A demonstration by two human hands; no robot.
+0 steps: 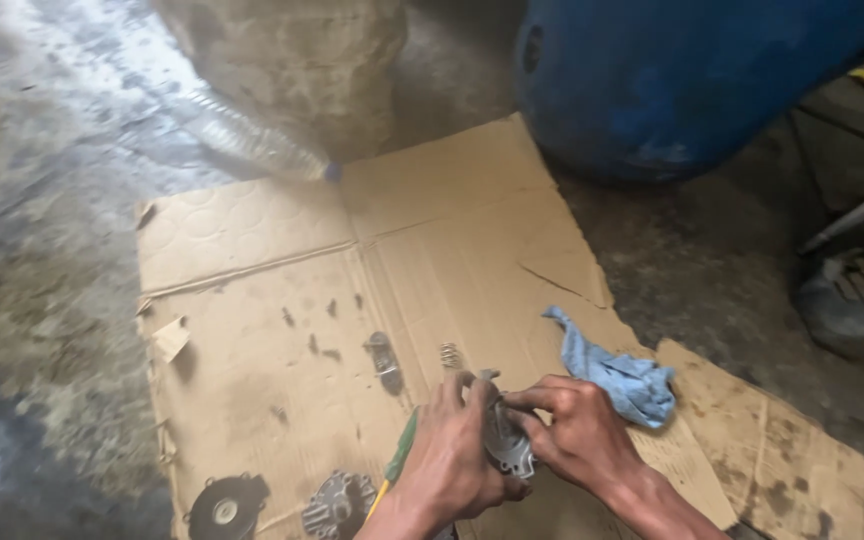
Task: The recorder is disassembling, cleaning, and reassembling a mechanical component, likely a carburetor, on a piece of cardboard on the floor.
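Both my hands hold a small grey metal part (505, 440) over a flattened cardboard sheet (282, 300). My left hand (449, 450) cups it from the left and below. My right hand (574, 428) pinches it from the right with fingertips on its top. A green-handled tool (401, 458) lies under my left wrist. On the cardboard close ahead lie a small coil spring (450, 355) and a small metal piece (384, 360).
A blue rag (624, 378) lies right of my hands. A dark round part (226, 508) and a grey cast cover (339, 503) sit at the cardboard's near edge. A blue drum (692, 80), a plastic bottle (252, 140) and a concrete block (297, 60) stand behind.
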